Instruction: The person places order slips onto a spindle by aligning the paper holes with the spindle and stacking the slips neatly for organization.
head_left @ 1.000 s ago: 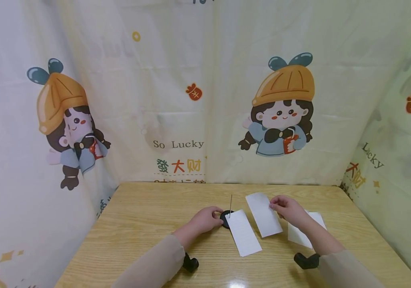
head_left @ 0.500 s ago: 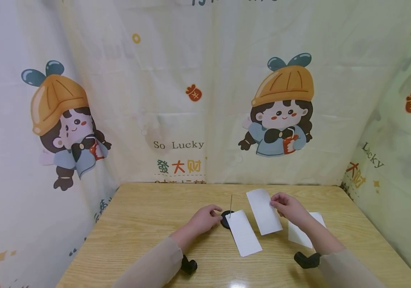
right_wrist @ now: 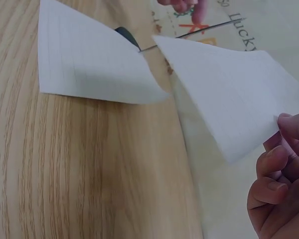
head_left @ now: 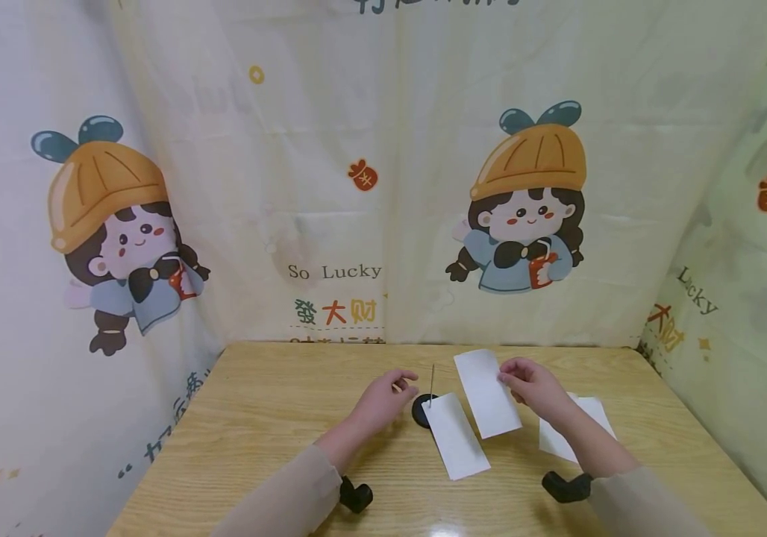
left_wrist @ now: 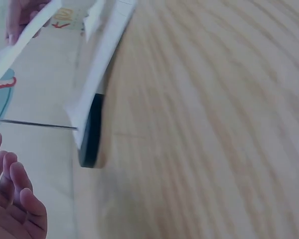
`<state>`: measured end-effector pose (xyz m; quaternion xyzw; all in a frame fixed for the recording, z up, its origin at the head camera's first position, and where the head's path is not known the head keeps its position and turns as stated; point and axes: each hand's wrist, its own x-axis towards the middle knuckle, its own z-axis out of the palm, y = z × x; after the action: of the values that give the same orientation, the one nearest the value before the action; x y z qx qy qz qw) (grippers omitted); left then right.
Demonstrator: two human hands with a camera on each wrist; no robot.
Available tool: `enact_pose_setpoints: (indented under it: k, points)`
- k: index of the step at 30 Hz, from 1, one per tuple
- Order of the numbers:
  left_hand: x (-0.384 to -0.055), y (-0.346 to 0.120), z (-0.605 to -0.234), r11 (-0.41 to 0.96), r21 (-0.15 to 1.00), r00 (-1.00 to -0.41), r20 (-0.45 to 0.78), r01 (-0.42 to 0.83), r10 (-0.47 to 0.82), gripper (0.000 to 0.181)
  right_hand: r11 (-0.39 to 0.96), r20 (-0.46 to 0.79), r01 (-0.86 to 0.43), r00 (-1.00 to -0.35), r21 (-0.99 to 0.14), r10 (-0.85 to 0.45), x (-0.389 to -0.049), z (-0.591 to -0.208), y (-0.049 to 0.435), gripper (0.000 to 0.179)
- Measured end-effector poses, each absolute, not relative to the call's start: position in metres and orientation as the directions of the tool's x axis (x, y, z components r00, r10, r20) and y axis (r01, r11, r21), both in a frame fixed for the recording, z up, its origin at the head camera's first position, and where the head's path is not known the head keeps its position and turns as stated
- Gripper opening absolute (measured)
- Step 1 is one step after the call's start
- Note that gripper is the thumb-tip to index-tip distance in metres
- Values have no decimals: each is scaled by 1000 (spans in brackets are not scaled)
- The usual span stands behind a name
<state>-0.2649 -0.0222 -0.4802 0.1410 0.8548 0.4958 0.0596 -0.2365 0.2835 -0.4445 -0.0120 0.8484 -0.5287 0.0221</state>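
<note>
My right hand [head_left: 536,386] pinches a white slip of paper [head_left: 489,395] by its right edge, between thumb and fingers, above the table. Left of it stands a bill spike, a thin upright metal needle [head_left: 433,379] on a round black base [head_left: 418,412]. Another slip of paper [head_left: 459,441] is threaded low on the needle and slants toward me; faint ruled lines show on it in the right wrist view. Beside the spike, my left hand [head_left: 383,399] is raised with loosely bent fingers, holding nothing. In the left wrist view, a gap separates its fingers [left_wrist: 21,175] from the base.
More white paper [head_left: 595,418] lies on the wooden table [head_left: 276,418], partly hidden under my right forearm. A black wrist mount [head_left: 355,494] shows at the left sleeve, another [head_left: 566,486] at the right. A printed curtain [head_left: 330,186] hangs behind the table's far edge.
My left hand has come off the black base and risen slightly. The slip in my right hand has lifted a little and shifted slightly left toward the spike.
</note>
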Motion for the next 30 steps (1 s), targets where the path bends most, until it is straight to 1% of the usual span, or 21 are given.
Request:
enact_pose_setpoints:
  k: [5, 16, 21, 25, 30]
  points:
    - [-264, -18, -471, 457, 859, -951, 99, 231, 294, 27, 423, -4, -17, -999, -906, -48, -238, -445, 277, 21]
    - [-264, -7, -462, 387, 883, -948, 166, 266, 271, 26, 352, -1, -25, -997, -936, -72, -241, -444, 257, 19]
    - [-265, -1, -459, 343, 904, -951, 169, 254, 258, 30, 344, -6, -16, -998, -939, -63, -241, -445, 249, 17]
    - [-266, 3, -455, 297, 924, -956, 169, 239, 241, 29, 334, -6, -17, -998, -942, -68, -241, -448, 244, 17]
    - [-268, 9, -452, 304, 924, -959, 167, 234, 229, 31, 332, -13, -15, -997, -943, -82, -242, -450, 240, 17]
